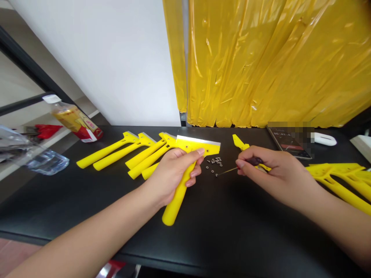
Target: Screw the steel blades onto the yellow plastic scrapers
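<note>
My left hand is wrapped round the handle of a yellow scraper, whose wide head with a metal blade edge points away from me. The thumb lies along the neck, near a hole in the head. In my right hand is a thin screwdriver with a dark handle. Its tip points left and down, with a small screw or nut at it. Between the two hands, small metal screws and nuts lie loosely on the black table. Behind my right hand lies a yellow plastic piece, partly hidden.
Several yellow scrapers lie left of my left hand, with more yellow handles at the right. At the back right are a phone and a white object. A drink bottle and a clear bottle are at the left.
</note>
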`<control>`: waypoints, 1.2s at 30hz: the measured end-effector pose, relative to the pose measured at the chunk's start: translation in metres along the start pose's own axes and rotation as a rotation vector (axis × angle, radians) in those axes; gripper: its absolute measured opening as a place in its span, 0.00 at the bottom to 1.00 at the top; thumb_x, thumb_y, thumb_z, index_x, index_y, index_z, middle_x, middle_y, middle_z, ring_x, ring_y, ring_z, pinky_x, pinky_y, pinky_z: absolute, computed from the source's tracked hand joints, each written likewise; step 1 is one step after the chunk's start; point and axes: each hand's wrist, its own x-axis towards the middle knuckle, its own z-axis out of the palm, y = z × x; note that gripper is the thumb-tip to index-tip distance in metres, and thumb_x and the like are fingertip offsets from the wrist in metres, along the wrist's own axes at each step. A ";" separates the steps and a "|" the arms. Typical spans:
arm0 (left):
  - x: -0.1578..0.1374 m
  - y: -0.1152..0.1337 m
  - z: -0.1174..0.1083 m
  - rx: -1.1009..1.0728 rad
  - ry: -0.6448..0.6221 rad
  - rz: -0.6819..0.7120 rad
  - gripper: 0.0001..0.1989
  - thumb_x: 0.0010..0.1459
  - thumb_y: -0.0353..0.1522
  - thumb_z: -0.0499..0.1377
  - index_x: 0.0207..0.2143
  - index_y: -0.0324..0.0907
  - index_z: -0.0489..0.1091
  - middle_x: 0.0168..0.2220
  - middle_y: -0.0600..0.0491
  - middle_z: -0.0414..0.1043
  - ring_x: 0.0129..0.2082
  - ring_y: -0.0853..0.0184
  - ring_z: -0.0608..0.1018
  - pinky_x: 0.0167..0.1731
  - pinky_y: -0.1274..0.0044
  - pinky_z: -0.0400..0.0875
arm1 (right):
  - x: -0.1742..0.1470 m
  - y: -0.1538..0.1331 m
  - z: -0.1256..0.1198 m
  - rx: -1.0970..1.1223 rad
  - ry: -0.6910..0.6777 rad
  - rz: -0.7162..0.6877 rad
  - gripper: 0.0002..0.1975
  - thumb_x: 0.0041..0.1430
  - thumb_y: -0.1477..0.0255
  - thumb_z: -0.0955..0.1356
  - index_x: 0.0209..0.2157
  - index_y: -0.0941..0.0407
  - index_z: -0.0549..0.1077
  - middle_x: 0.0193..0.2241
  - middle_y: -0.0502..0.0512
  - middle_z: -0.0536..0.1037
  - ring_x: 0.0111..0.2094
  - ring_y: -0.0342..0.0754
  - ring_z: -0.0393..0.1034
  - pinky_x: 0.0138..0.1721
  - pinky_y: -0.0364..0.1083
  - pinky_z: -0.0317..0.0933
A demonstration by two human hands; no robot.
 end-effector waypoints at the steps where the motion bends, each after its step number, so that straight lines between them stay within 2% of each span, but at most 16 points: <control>1: 0.000 0.000 0.000 0.000 0.001 0.001 0.11 0.64 0.36 0.69 0.35 0.38 0.74 0.32 0.54 0.67 0.24 0.75 0.66 0.18 0.83 0.58 | 0.000 0.000 0.000 0.018 -0.001 0.016 0.12 0.73 0.59 0.68 0.37 0.49 0.78 0.33 0.47 0.83 0.35 0.46 0.78 0.33 0.45 0.64; 10: 0.000 -0.001 0.000 -0.007 -0.007 -0.006 0.12 0.64 0.36 0.69 0.34 0.38 0.74 0.32 0.55 0.66 0.24 0.76 0.66 0.18 0.83 0.59 | 0.001 0.002 0.001 0.113 -0.016 0.086 0.16 0.74 0.54 0.68 0.37 0.50 0.77 0.32 0.47 0.83 0.35 0.45 0.78 0.38 0.45 0.66; 22: 0.000 0.000 0.001 -0.018 -0.006 -0.017 0.12 0.63 0.36 0.70 0.33 0.38 0.73 0.32 0.56 0.66 0.23 0.76 0.66 0.18 0.84 0.58 | 0.000 0.008 0.004 0.139 -0.107 0.121 0.10 0.74 0.59 0.68 0.40 0.49 0.75 0.33 0.46 0.81 0.37 0.45 0.77 0.38 0.45 0.66; 31: 0.000 -0.001 0.000 -0.017 -0.017 -0.015 0.12 0.63 0.36 0.70 0.34 0.38 0.73 0.32 0.55 0.67 0.23 0.76 0.66 0.18 0.84 0.58 | 0.000 0.005 0.000 0.078 -0.047 0.080 0.10 0.74 0.61 0.67 0.37 0.49 0.75 0.31 0.47 0.81 0.34 0.46 0.75 0.34 0.45 0.64; 36: 0.000 -0.002 0.000 -0.041 -0.021 -0.054 0.12 0.63 0.36 0.70 0.35 0.39 0.72 0.32 0.56 0.68 0.23 0.77 0.66 0.18 0.83 0.59 | 0.000 -0.005 -0.007 0.151 0.063 0.094 0.13 0.72 0.57 0.70 0.37 0.50 0.76 0.31 0.50 0.81 0.34 0.47 0.76 0.36 0.44 0.67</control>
